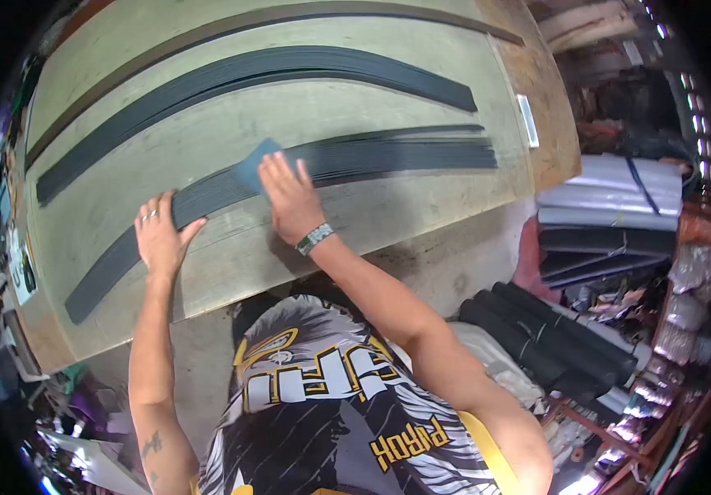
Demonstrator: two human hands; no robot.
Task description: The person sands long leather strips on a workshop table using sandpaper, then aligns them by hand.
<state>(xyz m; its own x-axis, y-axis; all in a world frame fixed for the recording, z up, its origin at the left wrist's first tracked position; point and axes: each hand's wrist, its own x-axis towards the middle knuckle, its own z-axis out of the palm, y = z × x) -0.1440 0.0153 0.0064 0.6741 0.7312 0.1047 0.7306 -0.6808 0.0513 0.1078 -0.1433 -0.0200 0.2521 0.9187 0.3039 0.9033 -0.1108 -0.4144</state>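
A stack of long, thin dark strips [355,161] runs in a curve along the near part of the table, its right end fanned into separate layers. My left hand [160,235] grips the stack toward its left end, fingers over the far edge and thumb along the near edge. Farther right, my right hand [289,194] presses a flat blue piece [258,162], like a pad or cloth, onto the strips. The fingers lie over its near side, hiding part of it, and its exact kind does not show. One loose strip lifts away from the stack at the far right.
Beyond lies a second curved stack of dark strips [289,66], then a brown strip [306,12] along the far side of the table [232,289]. Rolls of clear sheeting [611,186] and black rolls [537,338] sit to the right, below the tabletop.
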